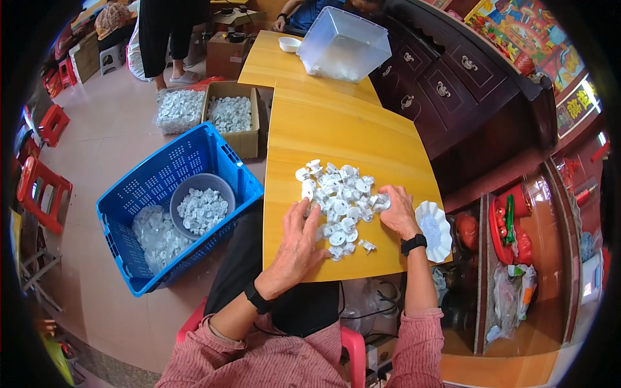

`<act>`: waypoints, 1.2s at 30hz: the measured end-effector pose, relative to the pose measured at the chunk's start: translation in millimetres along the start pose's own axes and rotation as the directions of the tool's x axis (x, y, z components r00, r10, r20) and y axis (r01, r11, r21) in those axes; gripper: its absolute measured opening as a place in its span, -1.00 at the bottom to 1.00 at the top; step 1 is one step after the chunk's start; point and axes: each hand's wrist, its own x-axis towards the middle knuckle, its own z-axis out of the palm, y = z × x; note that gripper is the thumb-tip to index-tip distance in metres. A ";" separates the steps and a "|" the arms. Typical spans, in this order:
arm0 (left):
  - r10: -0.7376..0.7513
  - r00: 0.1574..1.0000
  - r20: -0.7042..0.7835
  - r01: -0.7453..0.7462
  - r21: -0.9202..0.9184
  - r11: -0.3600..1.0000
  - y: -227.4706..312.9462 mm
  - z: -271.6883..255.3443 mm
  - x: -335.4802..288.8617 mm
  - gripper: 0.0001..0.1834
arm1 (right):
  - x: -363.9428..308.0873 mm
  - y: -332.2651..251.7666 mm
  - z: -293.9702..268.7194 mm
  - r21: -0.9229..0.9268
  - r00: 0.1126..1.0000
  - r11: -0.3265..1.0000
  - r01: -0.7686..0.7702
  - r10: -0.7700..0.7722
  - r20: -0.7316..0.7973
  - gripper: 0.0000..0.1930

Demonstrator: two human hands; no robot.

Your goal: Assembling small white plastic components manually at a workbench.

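A loose heap of small white round plastic parts (341, 202) lies on the yellow wooden table (343, 139) before me. My left hand (295, 244) rests at the heap's near left edge, its fingers stretched and apart, holding nothing that I can see. On the heap's right side, my right hand (398, 212) curls its fingers around a whitish plastic part (381, 202), partly covered by the fingers. A white scalloped dish (441, 239) with a pale bluish bottom sits at the table's right edge, just beyond my right wrist.
Left of the table stands a blue crate (139, 194) holding a grey bowl (231, 187) of white parts and a bag. Behind it are a carton (242, 142) and a bag of parts (180, 108). A clear bin (346, 45) occupies the far end; people are nearby.
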 end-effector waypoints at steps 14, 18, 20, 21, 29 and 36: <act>0.005 1.000 0.003 -0.005 -0.011 1.000 -2.3 0.6 -1.3 0.09 | -11.2 -65.9 -9.6 0.320 0.971 0.920 0.225 -0.185 -0.151 -0.68; 0.009 1.000 0.005 -0.009 -0.010 1.000 -2.8 1.5 -1.2 0.08 | -14.8 -93.6 -15.6 0.320 0.968 0.914 0.249 -0.227 -0.104 -0.66; 0.010 1.000 0.001 -0.010 -0.012 1.000 -1.5 0.9 0.0 0.08 | -14.8 -98.9 -14.8 0.274 0.920 0.882 0.383 -0.337 -0.199 -0.60; 0.010 1.000 -0.003 -0.010 -0.013 1.000 -1.0 0.6 0.1 0.08 | -16.4 -100.6 -18.0 0.274 0.921 0.883 0.380 -0.335 -0.199 -0.60; 0.027 0.999 -0.044 -0.027 -0.001 1.000 -9.2 8.0 -1.9 0.11 | -38.1 -71.8 -53.2 0.334 0.958 0.912 0.237 -0.163 -0.235 -0.60; 0.056 0.997 -0.052 -0.055 0.012 0.998 -8.6 7.3 -1.5 0.13 | -92.0 -55.2 -35.7 0.151 0.997 0.989 0.002 -0.014 0.073 -0.55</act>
